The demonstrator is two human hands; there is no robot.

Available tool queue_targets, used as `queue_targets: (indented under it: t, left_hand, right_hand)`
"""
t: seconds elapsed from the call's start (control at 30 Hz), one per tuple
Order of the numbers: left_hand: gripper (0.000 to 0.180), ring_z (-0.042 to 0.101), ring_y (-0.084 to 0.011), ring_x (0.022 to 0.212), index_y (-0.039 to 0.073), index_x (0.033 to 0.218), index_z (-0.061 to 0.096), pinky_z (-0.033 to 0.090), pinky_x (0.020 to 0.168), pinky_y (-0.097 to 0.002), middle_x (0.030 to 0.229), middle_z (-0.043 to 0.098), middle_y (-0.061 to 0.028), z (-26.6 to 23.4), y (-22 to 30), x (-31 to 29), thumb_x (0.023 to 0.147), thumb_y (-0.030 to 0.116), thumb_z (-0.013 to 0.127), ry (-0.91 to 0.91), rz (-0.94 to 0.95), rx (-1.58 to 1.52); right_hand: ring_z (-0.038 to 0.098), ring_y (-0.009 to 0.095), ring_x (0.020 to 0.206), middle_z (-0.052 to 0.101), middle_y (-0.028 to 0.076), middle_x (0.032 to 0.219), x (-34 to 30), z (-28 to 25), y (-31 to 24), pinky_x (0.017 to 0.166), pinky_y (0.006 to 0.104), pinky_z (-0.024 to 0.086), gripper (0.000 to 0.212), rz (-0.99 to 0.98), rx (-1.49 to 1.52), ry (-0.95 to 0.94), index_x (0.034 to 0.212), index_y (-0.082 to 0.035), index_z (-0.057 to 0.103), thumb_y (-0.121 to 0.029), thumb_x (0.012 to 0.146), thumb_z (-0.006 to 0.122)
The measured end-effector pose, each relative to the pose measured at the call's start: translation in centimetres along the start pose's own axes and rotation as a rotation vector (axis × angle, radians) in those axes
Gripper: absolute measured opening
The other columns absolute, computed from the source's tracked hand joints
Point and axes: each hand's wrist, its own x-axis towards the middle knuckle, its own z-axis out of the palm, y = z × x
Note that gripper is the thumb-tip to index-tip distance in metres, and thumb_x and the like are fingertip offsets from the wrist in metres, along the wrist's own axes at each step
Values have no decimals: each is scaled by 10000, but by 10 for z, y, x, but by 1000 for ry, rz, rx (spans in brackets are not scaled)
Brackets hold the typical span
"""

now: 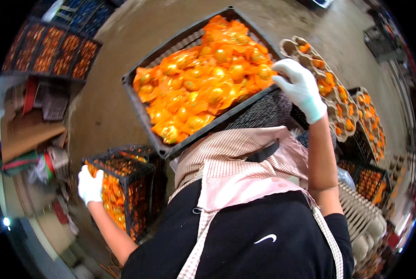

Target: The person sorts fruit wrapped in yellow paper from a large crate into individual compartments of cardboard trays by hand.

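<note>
A large black plastic crate (146, 114) stands in front of me, heaped with round fruits wrapped in shiny orange film (194, 79). At its right corner is my right hand (303, 88) in a white glove, thumb and fingers curved with a gap between them, nearest to the wrapped fruits by the rim. My left hand (91, 186), also white-gloved, is low on the left with thumb and fingers apart. It is beside a stack of dark mesh crates (140, 181) with more orange-wrapped fruits inside; whether it touches the crate I cannot tell.
Grey moulded trays (331, 76) with orange pieces stand to the right, above dark crates. More stacked trays (363, 218) are by my right side. At far left are filled crates (52, 49) and cardboard (26, 135). Bare concrete floor (105, 107) shows between.
</note>
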Motion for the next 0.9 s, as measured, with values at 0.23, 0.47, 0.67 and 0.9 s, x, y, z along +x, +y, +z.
queue_targets:
  t: [0.23, 0.47, 0.67, 0.9]
  left_hand:
    - [517, 664, -213, 973, 24, 1269, 605, 519, 876, -294, 1194, 660, -163, -90, 235, -22, 837, 265, 757, 69, 1031, -801]
    - [864, 593, -364, 1128, 73, 1460, 401, 487, 943, -426, 1347, 519, -226, -59, 364, -4, 756, 427, 756, 170, 1417, -400]
    - [776, 613, -341, 1104, 55, 1402, 479, 492, 933, -409, 1194, 602, -210, -44, 383, -20, 735, 368, 722, 12, 1364, -515]
    - [368, 650, -159, 871, 8, 1098, 603, 508, 761, -300, 899, 653, -66, -45, 382, 9, 778, 138, 729, -478, 1198, -1180]
  right_hand:
    - [657, 338, 995, 665, 166, 1049, 37, 64, -14, 831, 446, 536, 362, 110, -305, -236, 1175, -101, 592, -240, 848, 659]
    - [652, 360, 887, 635, 183, 960, 53, 114, -24, 778, 429, 531, 432, 209, -336, -165, 1118, -102, 563, -250, 741, 713]
    - [668, 339, 915, 671, 174, 955, 28, 58, -10, 788, 407, 523, 426, 314, 128, -74, 1019, -80, 595, -300, 695, 762]
    - [540, 136, 993, 565, 38, 1028, 16, 39, -25, 899, 272, 436, 499, 319, 707, -99, 1055, -65, 584, -268, 673, 832]
